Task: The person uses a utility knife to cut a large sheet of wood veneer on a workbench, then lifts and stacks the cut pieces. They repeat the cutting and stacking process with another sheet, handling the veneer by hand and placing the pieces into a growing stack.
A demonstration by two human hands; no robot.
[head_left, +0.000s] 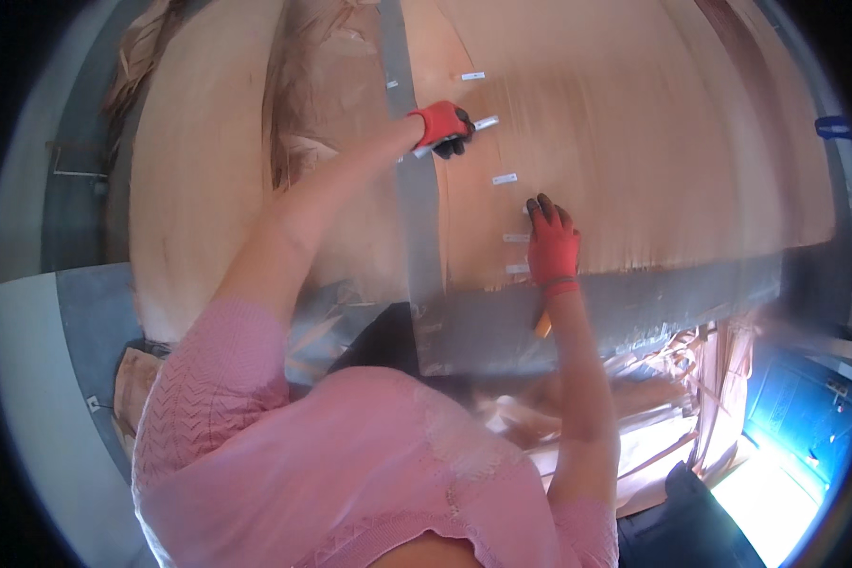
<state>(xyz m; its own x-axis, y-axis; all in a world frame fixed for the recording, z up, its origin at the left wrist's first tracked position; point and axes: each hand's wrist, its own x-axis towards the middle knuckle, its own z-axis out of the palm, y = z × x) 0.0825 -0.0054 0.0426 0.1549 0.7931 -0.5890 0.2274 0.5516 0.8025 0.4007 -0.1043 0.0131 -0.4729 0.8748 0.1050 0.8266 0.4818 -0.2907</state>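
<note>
A broad sheet of thin wood veneer [634,161] lies before me on a grey surface. My left hand [445,130], in a red glove with black fingertips, is closed around a pale strip [486,123] whose end sticks out to the right. My right hand [552,244], gloved alike, rests nearer to me with its fingers stretched forward. Its fingertips press on the veneer, partly covering a small white piece there. Several short white tape pieces [505,179] sit in a rough column along the veneer's left part. Below my right wrist shows an orange object [543,325], partly hidden.
Another veneer sheet [194,170] and crumpled brown veneer [327,104] lie to the left of a grey strip [422,218]. Torn veneer scraps [715,379] hang below the table's grey front edge [634,298]. A blue panel [805,402] stands at the lower right.
</note>
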